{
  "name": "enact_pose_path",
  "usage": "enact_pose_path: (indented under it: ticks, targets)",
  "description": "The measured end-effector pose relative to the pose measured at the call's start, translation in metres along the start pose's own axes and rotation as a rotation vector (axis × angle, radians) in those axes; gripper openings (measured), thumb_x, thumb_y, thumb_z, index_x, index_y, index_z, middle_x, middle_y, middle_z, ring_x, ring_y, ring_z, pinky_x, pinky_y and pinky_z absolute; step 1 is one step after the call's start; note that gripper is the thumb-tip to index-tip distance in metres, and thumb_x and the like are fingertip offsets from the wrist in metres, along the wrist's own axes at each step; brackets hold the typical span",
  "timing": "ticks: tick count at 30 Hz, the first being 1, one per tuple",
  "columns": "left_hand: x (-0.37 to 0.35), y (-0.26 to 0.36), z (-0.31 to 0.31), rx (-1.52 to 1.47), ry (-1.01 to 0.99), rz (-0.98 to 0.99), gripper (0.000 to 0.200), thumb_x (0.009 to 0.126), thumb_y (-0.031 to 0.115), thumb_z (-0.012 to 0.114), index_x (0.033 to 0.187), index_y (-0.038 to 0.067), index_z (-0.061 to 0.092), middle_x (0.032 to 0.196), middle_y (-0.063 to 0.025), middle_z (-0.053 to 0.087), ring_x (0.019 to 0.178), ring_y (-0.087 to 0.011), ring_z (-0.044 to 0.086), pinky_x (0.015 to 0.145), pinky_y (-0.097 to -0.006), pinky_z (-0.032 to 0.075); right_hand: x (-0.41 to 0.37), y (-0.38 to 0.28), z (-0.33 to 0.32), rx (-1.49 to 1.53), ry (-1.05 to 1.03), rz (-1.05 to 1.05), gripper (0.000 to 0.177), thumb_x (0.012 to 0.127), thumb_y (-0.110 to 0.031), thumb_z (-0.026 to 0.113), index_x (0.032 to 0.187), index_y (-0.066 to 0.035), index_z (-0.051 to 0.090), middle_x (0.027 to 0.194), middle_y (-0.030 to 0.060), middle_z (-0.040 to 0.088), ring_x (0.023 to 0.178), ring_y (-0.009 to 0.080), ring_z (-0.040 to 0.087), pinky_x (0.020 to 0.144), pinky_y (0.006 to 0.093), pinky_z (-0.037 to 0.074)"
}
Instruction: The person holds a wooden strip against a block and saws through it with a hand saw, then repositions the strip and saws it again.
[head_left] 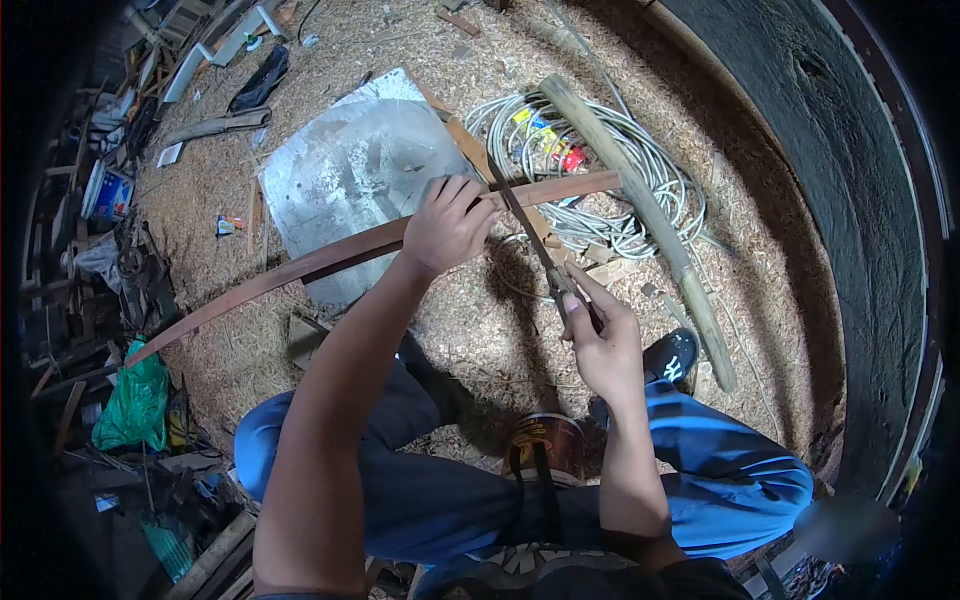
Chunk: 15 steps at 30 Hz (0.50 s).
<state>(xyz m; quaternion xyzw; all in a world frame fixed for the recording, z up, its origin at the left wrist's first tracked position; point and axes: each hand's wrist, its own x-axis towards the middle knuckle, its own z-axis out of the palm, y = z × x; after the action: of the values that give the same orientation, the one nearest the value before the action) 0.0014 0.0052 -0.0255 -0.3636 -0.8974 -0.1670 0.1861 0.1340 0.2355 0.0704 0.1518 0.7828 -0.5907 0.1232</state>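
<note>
My left hand [450, 222] is closed around a long, thin reddish wooden strip [290, 272]. The strip runs from the lower left up to the coil of cable at the right. My right hand [606, 345] grips the handle of a long, dark-bladed knife [530, 228]. Its narrow blade points up and away, crossing the strip just right of my left hand. The strip's middle passes over a scratched grey metal sheet [350, 150] on the ground.
A grey cable coil [675, 190] lies under a thick wooden pole [640, 195]. Wood shavings cover the floor. Between my legs stands a brown bucket [560, 445]. Scrap wood and a green plastic bag [135, 405] are at the left; a dark curved wall [850, 200] stands right.
</note>
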Motion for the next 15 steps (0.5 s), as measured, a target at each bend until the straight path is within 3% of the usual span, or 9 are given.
enact_pose_path:
  ticks: [3,5,6,8,9,11,13,15]
  targets:
    - [-0.001,-0.001,0.000,0.017,0.008,0.019,0.014,0.087,0.022,0.069,0.091,0.009,0.066,0.098,-0.0076,0.060,0.094,-0.0256,0.057,0.084,-0.0404,0.044,-0.002,-0.002,0.001,0.021,-0.013,0.061,0.038,0.100,-0.009,0.061,0.137,-0.005,0.063,0.064,-0.0002,0.055,0.057,0.0058,0.047,0.055,0.0254,0.041]
    - [0.000,0.000,-0.002,-0.001,-0.004,0.014,0.014,0.085,0.018,0.071,0.091,0.007,0.066,0.100,-0.0082,0.061,0.095,-0.0268,0.058,0.083,-0.0401,0.044,-0.004,0.000,0.003,-0.043,-0.016,0.088,0.036,0.100,-0.010,0.060,0.136,-0.004,0.064,0.077,0.0088,0.070,0.068,0.0098,0.063,0.065,0.0271,0.050]
    - [0.001,0.001,-0.003,-0.019,-0.012,0.009,0.014,0.083,0.014,0.072,0.091,0.004,0.065,0.102,-0.0088,0.062,0.096,-0.0280,0.058,0.083,-0.0398,0.045,-0.004,0.008,0.006,-0.044,-0.014,0.089,0.036,0.100,-0.010,0.060,0.136,-0.004,0.064,0.077,0.0088,0.070,0.068,0.0098,0.063,0.065,0.0271,0.050]
    - [0.000,0.001,-0.002,-0.025,-0.014,0.008,0.014,0.083,0.014,0.072,0.091,0.004,0.065,0.102,-0.0089,0.062,0.096,-0.0280,0.058,0.083,-0.0398,0.045,-0.005,0.031,0.019,-0.070,0.054,-0.051,0.036,0.101,-0.011,0.060,0.136,-0.004,0.064,0.108,0.0209,0.075,0.097,0.0175,0.072,0.083,0.0296,0.054]
    - [-0.001,0.001,-0.001,-0.026,-0.016,0.008,0.014,0.083,0.014,0.072,0.091,0.004,0.065,0.102,-0.0090,0.062,0.095,-0.0281,0.058,0.083,-0.0398,0.045,-0.006,0.036,0.025,-0.071,0.054,-0.051,0.036,0.101,-0.011,0.060,0.136,-0.004,0.064,0.108,0.0209,0.075,0.097,0.0175,0.072,0.083,0.0296,0.054]
    - [0.000,0.001,0.000,-0.022,0.002,0.012,0.014,0.083,0.014,0.072,0.091,0.004,0.065,0.101,-0.0091,0.062,0.095,-0.0282,0.058,0.083,-0.0398,0.045,-0.008,0.042,0.036,0.044,0.057,-0.143,0.035,0.102,-0.010,0.058,0.136,-0.003,0.063,0.130,0.0254,0.065,0.120,0.0219,0.066,0.097,0.0314,0.050]
    - [0.000,0.001,-0.001,-0.019,0.018,0.018,0.014,0.083,0.014,0.072,0.091,0.004,0.065,0.101,-0.0092,0.062,0.095,-0.0282,0.058,0.083,-0.0398,0.045,-0.008,0.054,0.044,0.052,0.053,-0.146,0.035,0.103,-0.009,0.057,0.137,-0.003,0.062,0.127,0.0229,0.069,0.117,0.0208,0.067,0.095,0.0309,0.050]
    - [-0.001,0.001,-0.002,-0.017,-0.007,0.013,0.014,0.083,0.014,0.073,0.091,0.004,0.065,0.101,-0.0096,0.062,0.096,-0.0283,0.059,0.083,-0.0397,0.045,-0.006,0.059,0.049,0.151,0.032,0.009,0.035,0.103,-0.010,0.057,0.137,-0.004,0.062,0.125,0.0200,0.071,0.111,0.0172,0.068,0.093,0.0300,0.051]
